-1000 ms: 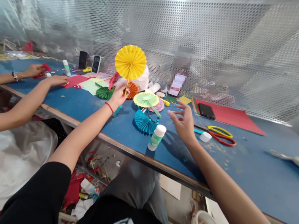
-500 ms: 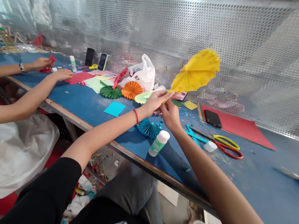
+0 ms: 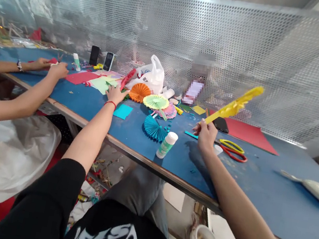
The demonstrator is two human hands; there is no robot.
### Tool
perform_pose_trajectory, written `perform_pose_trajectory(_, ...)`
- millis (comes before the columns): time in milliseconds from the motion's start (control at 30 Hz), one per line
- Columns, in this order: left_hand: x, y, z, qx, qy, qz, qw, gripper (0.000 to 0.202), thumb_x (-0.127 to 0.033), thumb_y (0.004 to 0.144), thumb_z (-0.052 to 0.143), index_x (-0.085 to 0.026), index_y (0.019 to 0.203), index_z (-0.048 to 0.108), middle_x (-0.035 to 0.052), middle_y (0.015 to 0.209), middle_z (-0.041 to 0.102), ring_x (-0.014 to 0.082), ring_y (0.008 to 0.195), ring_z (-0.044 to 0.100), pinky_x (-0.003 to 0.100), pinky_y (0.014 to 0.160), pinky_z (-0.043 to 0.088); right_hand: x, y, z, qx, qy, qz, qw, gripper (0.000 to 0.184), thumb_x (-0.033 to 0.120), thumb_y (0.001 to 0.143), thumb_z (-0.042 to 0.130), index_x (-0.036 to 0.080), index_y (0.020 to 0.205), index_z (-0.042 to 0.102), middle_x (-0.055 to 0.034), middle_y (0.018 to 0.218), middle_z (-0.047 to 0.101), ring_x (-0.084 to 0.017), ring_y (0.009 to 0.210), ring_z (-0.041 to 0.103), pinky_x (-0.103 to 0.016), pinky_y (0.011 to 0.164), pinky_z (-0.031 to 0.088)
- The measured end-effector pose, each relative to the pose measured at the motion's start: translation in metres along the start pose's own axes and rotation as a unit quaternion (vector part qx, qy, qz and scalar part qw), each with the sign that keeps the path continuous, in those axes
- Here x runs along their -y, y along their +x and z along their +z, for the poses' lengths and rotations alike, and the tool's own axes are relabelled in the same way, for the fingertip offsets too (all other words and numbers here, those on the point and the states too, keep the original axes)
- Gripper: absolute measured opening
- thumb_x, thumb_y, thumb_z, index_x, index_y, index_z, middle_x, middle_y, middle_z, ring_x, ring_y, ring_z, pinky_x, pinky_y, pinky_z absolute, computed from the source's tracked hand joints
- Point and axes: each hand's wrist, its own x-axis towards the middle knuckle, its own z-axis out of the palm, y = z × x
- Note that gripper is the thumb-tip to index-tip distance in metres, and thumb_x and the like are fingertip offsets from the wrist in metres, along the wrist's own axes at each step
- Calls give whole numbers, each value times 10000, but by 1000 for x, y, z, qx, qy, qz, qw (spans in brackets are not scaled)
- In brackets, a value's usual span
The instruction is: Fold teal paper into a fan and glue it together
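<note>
My right hand (image 3: 206,136) is closed round the handle of a yellow paper fan (image 3: 234,107), which is raised and seen nearly edge-on. Over on the left, my left hand (image 3: 116,95) is at the green pleated paper fan (image 3: 126,94), fingers spread; the hand covers most of that fan. An orange fan (image 3: 140,92) and a pale green one (image 3: 156,102) lie to its right, partly over a pink one (image 3: 170,111). Closer to me are a blue pleated fan (image 3: 154,129), a blue paper square (image 3: 123,111) and an upright glue stick (image 3: 167,145).
Scissors with red and yellow handles (image 3: 236,150) lie by my right hand. Behind are a black phone (image 3: 221,124) and red paper sheets (image 3: 252,136). A white plastic bag (image 3: 151,77) stands near the perforated metal screen (image 3: 169,26). A co-worker's hands (image 3: 57,71) work at left.
My hands have parted: the left went leftward to the green fan, letting go of the yellow one. My right hand moved right with the yellow fan, now turned edge-on.
</note>
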Motion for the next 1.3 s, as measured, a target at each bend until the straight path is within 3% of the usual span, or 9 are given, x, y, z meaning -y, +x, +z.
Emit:
perform_pose_trajectory(133, 12, -8, 5, 93, 105, 17, 990, 1064, -741, 719, 810, -152, 1548, 495, 291, 1665, 322, 494, 1566, 236, 615, 1259, 178, -4, -4, 4, 19, 37, 50, 998, 434, 589, 845, 673, 214, 679, 530, 38, 471, 547, -74, 350, 449, -185, 358, 375)
perform_pose_trajectory(333, -7, -17, 9, 37, 135, 63, 988, 830, -643, 768, 821, -130, 1394, 641, 310, 1492, 507, 487, 1430, 432, 579, 1169, 354, 1, -10, 13, 59, 58, 0, 997, 498, 678, 780, 713, 214, 685, 558, 32, 480, 555, -82, 362, 459, -211, 358, 375)
perform_pose_trajectory(533, -13, -10, -2, 46, 77, 72, 993, 704, -782, 857, 632, -157, 1162, 749, 228, 1263, 713, 423, 1232, 629, 513, 1093, 428, -1, -10, 13, 80, 55, -15, 995, 542, 727, 762, 724, 212, 695, 570, 41, 470, 545, -84, 362, 456, -218, 369, 376)
perform_pose_trajectory(633, -10, -6, -6, -9, 41, 53, 998, 545, -621, 996, 490, -163, 1113, 760, 196, 1222, 736, 370, 1188, 660, 448, 1035, 475, -1, -10, 13, 82, 46, -10, 996, 535, 711, 798, 714, 212, 690, 555, 46, 467, 540, -85, 368, 460, -213, 377, 378)
perform_pose_trajectory(767, 8, 1, -8, -100, 110, -9, 989, 471, -324, 965, 530, -106, 1365, 654, 257, 1493, 556, 401, 1398, 506, 498, 1116, 423, 1, -10, 13, 74, 40, -3, 996, 507, 677, 833, 698, 213, 693, 549, 51, 465, 536, -84, 365, 457, -207, 369, 361)
perform_pose_trajectory(933, 25, 13, -10, 64, 167, -30, 983, 380, -147, 803, 642, -112, 1166, 752, 269, 1382, 651, 433, 1353, 561, 622, 1209, 254, 3, -10, 13, 72, 45, 1, 996, 490, 660, 837, 697, 212, 694, 558, 55, 456, 528, -82, 360, 452, -207, 374, 360)
perform_pose_trajectory(1067, 25, 19, -19, 85, 147, 3, 986, 282, -73, 688, 685, -163, 942, 769, 204, 1321, 709, 429, 1326, 590, 614, 1191, 304, 2, -9, 14, 76, 43, 2, 996, 479, 648, 850, 686, 212, 700, 557, 59, 456, 524, -78, 360, 451, -203, 376, 351)
perform_pose_trajectory(1200, 21, 19, -28, 106, 83, 14, 991, 148, -97, 587, 771, -170, 702, 711, 137, 967, 782, 369, 1055, 708, 421, 945, 524, 1, -9, 14, 85, 38, 9, 996, 487, 659, 860, 681, 211, 716, 556, 59, 463, 524, -82, 359, 454, -208, 376, 356)
perform_pose_trajectory(1300, 18, 18, -32, 118, -3, 28, 993, 98, -189, 623, 784, -191, 648, 689, 46, 717, 714, 239, 784, 690, 275, 663, 490, 2, -10, 15, 85, 33, 16, 996, 478, 645, 871, 678, 210, 717, 556, 55, 465, 522, -88, 369, 457, -207, 380, 357)
